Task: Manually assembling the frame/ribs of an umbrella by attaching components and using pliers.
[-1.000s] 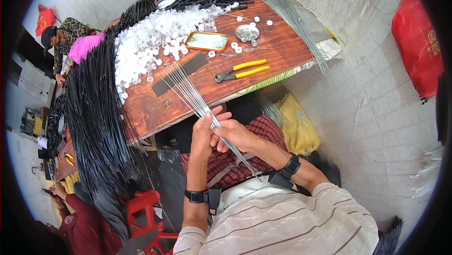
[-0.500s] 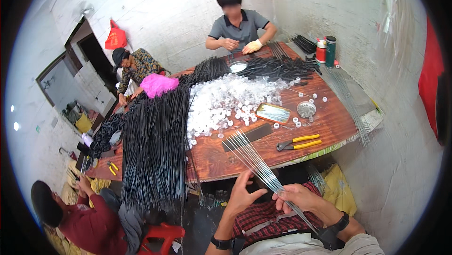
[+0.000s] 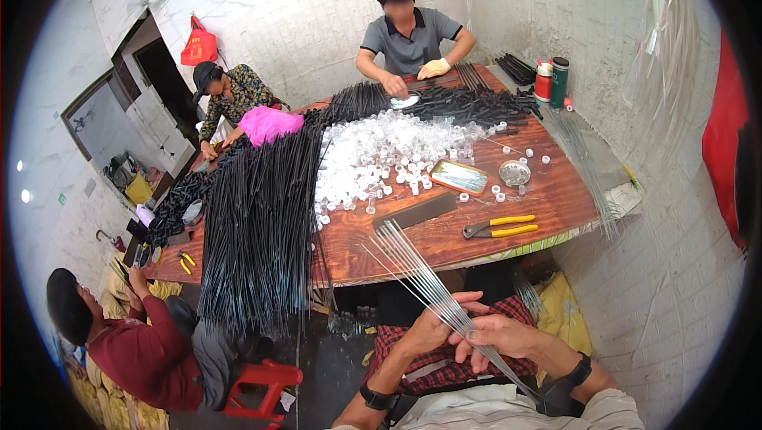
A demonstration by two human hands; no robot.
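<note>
A bundle of thin silvery metal rods (image 3: pixel 429 283) slants from over the table's near edge down across my lap. My right hand (image 3: pixel 502 337) is closed round the bundle at its lower part, with the thumb on top. My left hand (image 3: pixel 432 330) lies behind the rods, palm against them, its fingers stretched out to the right past the bundle. Part of that palm is hidden by the rods. Just beyond the rods' upper ends, a dark flat bar (image 3: pixel 414 212) lies on the wooden table (image 3: pixel 556 192).
Yellow-handled cutting pliers (image 3: pixel 500 227), a shallow tin (image 3: pixel 459 177) and a round metal dish (image 3: pixel 514 173) lie ahead. White plastic caps (image 3: pixel 397 148) are heaped mid-table beside long black rods (image 3: pixel 258 232). Several co-workers sit around; a red stool (image 3: pixel 266 386) stands at left.
My left hand has moved right, from beside the rods to behind them, close to my right hand. The co-worker across has brought one hand down to a white dish.
</note>
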